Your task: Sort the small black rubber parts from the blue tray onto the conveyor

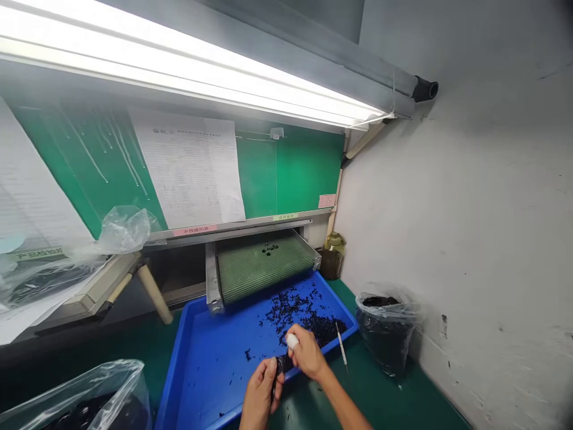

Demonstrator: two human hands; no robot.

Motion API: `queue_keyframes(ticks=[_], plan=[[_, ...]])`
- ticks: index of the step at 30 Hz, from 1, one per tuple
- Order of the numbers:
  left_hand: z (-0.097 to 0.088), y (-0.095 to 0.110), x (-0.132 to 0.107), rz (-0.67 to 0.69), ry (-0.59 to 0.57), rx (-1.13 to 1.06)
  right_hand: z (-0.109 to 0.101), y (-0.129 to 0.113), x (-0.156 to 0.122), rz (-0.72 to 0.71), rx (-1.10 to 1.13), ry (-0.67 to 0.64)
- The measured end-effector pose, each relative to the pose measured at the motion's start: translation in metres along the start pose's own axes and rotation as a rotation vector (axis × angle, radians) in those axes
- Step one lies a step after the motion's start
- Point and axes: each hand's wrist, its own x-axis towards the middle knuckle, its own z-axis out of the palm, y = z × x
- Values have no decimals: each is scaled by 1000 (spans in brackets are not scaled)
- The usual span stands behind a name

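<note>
Pinching a dark piece (280, 364), the left hand (262, 383) has its fingers closed over the near edge of the blue tray (201, 358). The right hand (308, 355) curls its fingers just beside that piece, something white (292, 341) at their tips; whether they grip it, I cannot tell. Black bits (290, 307) lie scattered in the tray. Above, a pink label (194, 230) reads "不良履历表"; the printed sheet's (192, 173) lines are too small to read.

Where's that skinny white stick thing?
In the head view, the thin white tool lies across the near rim of the blue tray, toward its right corner, just right of the right hand.
</note>
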Motion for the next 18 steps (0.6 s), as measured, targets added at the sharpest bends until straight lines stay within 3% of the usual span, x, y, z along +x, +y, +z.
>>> queue_keyframes(ticks=[8, 12, 15, 18], plan=[[-13, 22, -40, -33, 173, -512, -29, 24, 5, -123, -167, 28], [-20, 21, -49, -67, 236, -650, -32, 34, -26, -73, -223, 29], [-21, 18, -52, -100, 210, -713, -36, 43, -58, -16, -226, 26], [-17, 14, -52, -112, 195, -703, -45, 63, -90, 11, -234, 149]])
